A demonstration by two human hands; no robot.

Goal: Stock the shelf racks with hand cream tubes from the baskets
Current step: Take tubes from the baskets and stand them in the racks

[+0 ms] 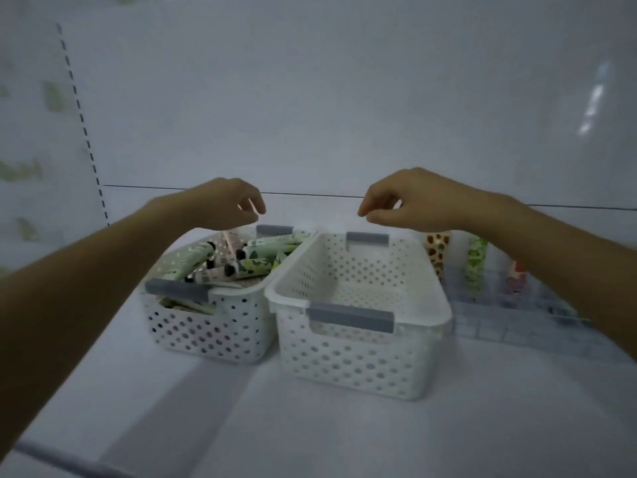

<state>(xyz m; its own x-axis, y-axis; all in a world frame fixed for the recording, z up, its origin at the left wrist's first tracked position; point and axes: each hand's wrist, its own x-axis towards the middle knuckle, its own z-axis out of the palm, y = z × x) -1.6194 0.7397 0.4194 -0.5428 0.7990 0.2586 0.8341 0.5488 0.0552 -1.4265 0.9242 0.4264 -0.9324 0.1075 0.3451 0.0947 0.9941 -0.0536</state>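
Head view: white perforated plastic basket with grey handles (206, 334) sits on the white shelf (310, 429), left of centre. It holds a loose pile of green-and-white patterned hand cream tubes with black caps (256, 262), lying flat and crossed over each other.

Second white perforated basket, also with grey handles (348, 363), stands just beside it on the right with the sides touching or nearly so; its bare holed floor shows.

Clear plastic divider rack (510, 326) is right of that basket. Three tubes stand upright in its back slots: orange-spotted tube (437, 251), green leafy tube (477, 263), red-and-white tube (516, 278), the last partly hidden by the right forearm.

Left hand (225, 205) hovers above the back of the filled basket, fingers loosely curled downward, grip holding nothing. Right hand (408, 201) hovers above the back handle of the second basket, fingers likewise loosely curled, grip holding nothing. The hands are well apart.

White back panel (310, 98) behind; slotted upright strip (84, 127) at left.
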